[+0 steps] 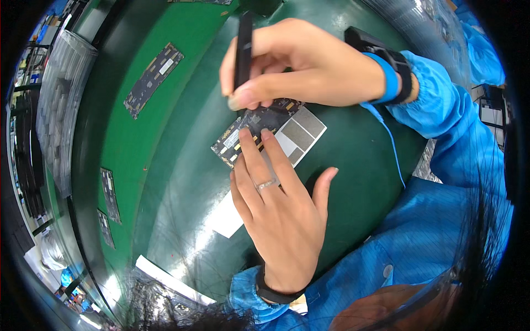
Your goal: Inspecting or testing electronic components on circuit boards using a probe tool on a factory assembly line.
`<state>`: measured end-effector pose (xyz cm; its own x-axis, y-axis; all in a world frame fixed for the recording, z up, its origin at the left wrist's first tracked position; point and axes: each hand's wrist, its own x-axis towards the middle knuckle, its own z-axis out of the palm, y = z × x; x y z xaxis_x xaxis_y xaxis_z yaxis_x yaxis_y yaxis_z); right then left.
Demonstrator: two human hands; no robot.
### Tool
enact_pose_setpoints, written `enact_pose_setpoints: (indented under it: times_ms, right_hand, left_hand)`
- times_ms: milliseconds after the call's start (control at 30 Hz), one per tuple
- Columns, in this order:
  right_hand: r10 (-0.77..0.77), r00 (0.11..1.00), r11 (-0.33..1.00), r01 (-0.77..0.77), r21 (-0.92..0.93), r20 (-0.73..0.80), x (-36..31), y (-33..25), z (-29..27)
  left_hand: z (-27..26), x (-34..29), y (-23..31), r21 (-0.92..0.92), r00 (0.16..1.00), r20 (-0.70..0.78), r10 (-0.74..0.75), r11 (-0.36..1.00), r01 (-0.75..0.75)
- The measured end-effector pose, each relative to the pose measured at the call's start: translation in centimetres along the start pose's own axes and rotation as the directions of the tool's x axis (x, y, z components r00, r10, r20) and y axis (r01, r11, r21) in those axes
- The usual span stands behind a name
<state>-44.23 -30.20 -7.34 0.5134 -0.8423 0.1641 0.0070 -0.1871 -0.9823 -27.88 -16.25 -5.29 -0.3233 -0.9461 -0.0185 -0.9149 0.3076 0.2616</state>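
Observation:
A dark circuit board [232, 142] lies on a white sheet bearing grey rectangular pads [309, 129], on the green tabletop. My left hand [279, 212] is palm down with its fingers stretched out. Its fingertips press on the board's near edge, and the thumb points away to the right. Above the board's far side, my right hand [298, 60] grips a slim black pen-like tool [243, 52], held upright. Thumb and fingers hide the tool's lower end, so I cannot tell whether it touches the board. A blue band and a black strap circle my right wrist.
More circuit boards lie on the bright green strip to the left, one farther off [153, 80] and two nearer [110, 195]. Stacked clear plastic trays [66, 105] stand beyond it. A blue cord [393, 143] hangs from the right wristband across the table.

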Motion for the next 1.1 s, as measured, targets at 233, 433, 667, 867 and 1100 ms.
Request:
enact_pose_setpoints:
  times_ms: [233, 433, 667, 867, 1100]
  right_hand:
    - [0.136, 0.971, 0.976, -0.097, -0.193, 0.197, -3.6, -1.2, -0.6]
    - [0.082, 0.985, 0.99, -0.064, -0.124, 0.151, -4.8, 0.6, 0.2]
    - [0.091, 0.975, 0.977, -0.048, -0.208, 0.201, -4.5, -0.3, 0.3]
    - [0.082, 0.995, 0.996, -0.081, -0.037, 0.053, -0.9, -1.2, 1.5]
    - [0.142, 0.979, 0.99, -0.139, -0.028, 0.144, 2.8, 1.1, 3.9]
  left_hand:
    - [-1.3, -3.4, 2.8, -0.051, 0.977, 0.205, 0.049, 0.998, -0.039]
    - [-0.6, -3.4, 3.4, 0.017, 0.975, 0.217, 0.053, 0.998, -0.058]
    - [-0.6, -3.4, 3.0, -0.008, 0.981, 0.184, 0.057, 0.998, -0.057]
    - [-1.0, -3.2, 2.5, -0.045, 0.992, 0.116, 0.049, 0.998, -0.044]
    - [-2.6, -1.5, 1.0, 0.072, 0.998, 0.026, -0.051, 0.996, 0.049]
